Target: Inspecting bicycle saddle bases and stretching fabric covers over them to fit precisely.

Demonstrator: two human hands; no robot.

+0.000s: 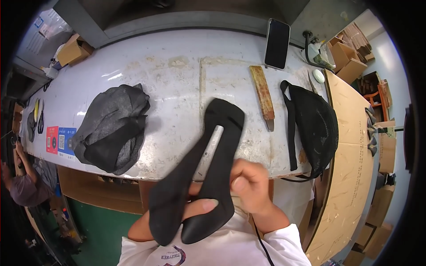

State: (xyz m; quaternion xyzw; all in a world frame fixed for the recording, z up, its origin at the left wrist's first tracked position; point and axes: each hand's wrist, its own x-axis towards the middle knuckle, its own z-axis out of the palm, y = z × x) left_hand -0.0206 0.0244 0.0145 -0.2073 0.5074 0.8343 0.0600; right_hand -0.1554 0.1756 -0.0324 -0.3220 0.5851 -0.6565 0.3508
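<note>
In front of my chest is a black, two-armed piece (pixel 219 164) that looks like a shoe upper. Its arms join at the far end, part around a long slot, and widen into rounded near ends. My left hand (pixel 202 206) grips the near part, thumb on top; its other fingers are mostly hidden behind the piece. At the right edge, my right hand (pixel 249 181) is closed, fingers curled and thumb bent against the black material. The left arm of the piece is slightly blurred.
A dark sheer fabric bundle (pixel 113 133) lies left on the white table (pixel 177 97). To the right are a worn flat bar (pixel 262 95), a phone (pixel 277 44), a black mesh bag (pixel 317 128) and a white oval object (pixel 318 76). Cardboard (pixel 350 146) borders the right side. Another person (pixel 29 188) is far left.
</note>
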